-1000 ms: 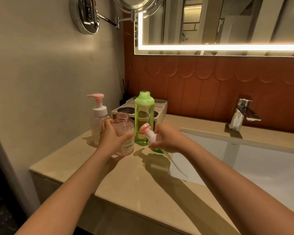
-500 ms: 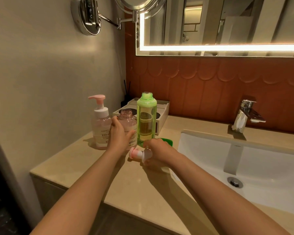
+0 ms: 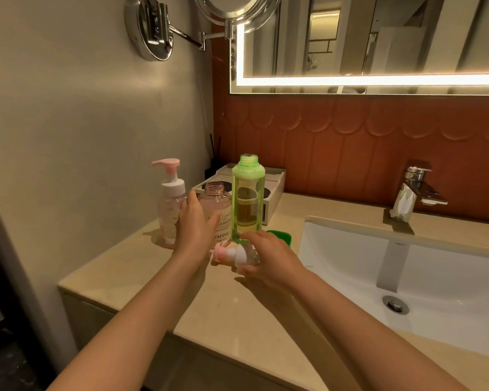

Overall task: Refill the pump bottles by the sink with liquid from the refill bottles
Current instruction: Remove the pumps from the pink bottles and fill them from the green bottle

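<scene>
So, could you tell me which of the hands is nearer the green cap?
Right. The right hand lies just in front of the green cap; the left hand grips the open pink bottle, farther left.

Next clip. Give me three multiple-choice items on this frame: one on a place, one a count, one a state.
1. Where is the green cap?
A) in the sink
B) on a bottle
C) on the counter, behind the right hand

2. How many bottles stand upright?
A) two
B) three
C) four

3. The pump head is:
A) off, held sideways
B) screwed onto a bottle
C) lying in the basin

Answers:
1. C: the cap lies on the counter just past the knuckles.
2. B: the pump bottle, pink bottle and green bottle stand together.
3. A: the right hand's grip has it sideways, low over the counter, and the pink bottle's neck is bare.
</scene>
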